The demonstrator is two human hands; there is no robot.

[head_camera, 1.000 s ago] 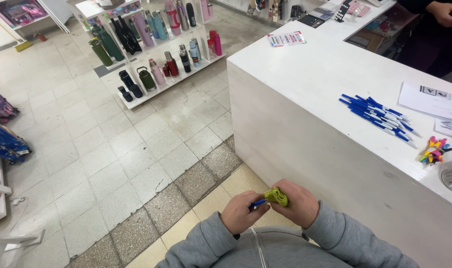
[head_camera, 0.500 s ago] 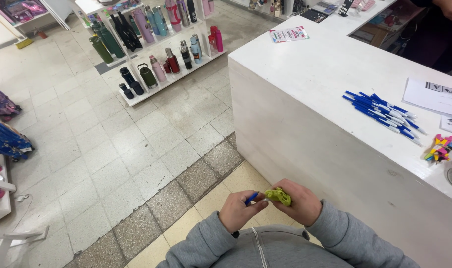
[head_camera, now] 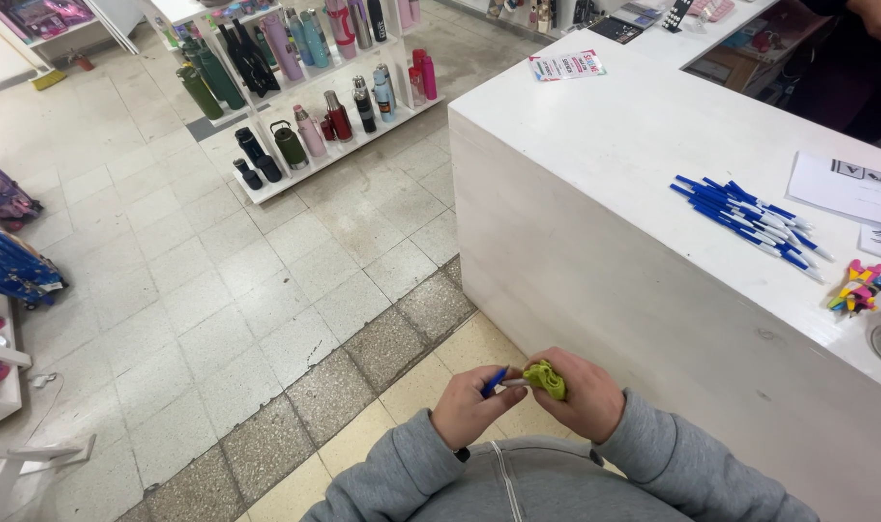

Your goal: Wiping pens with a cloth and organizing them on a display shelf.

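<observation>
Item: blue-capped pen point(head_camera: 499, 381), pinched in our left hand point(head_camera: 468, 408); our right hand point(head_camera: 578, 394), closed on green cloth point(head_camera: 545, 379), is still rubbing it, hands barely shifting

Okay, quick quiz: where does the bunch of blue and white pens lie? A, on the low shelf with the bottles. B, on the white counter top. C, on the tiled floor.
B: the loose bunch of blue and white pens lies on the white counter top, beside a white paper sheet.

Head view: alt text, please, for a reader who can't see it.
A person's left hand and right hand hold a blue-and-white pen and a small yellow-green piece beside a white counter strewn with matching pens.
</observation>
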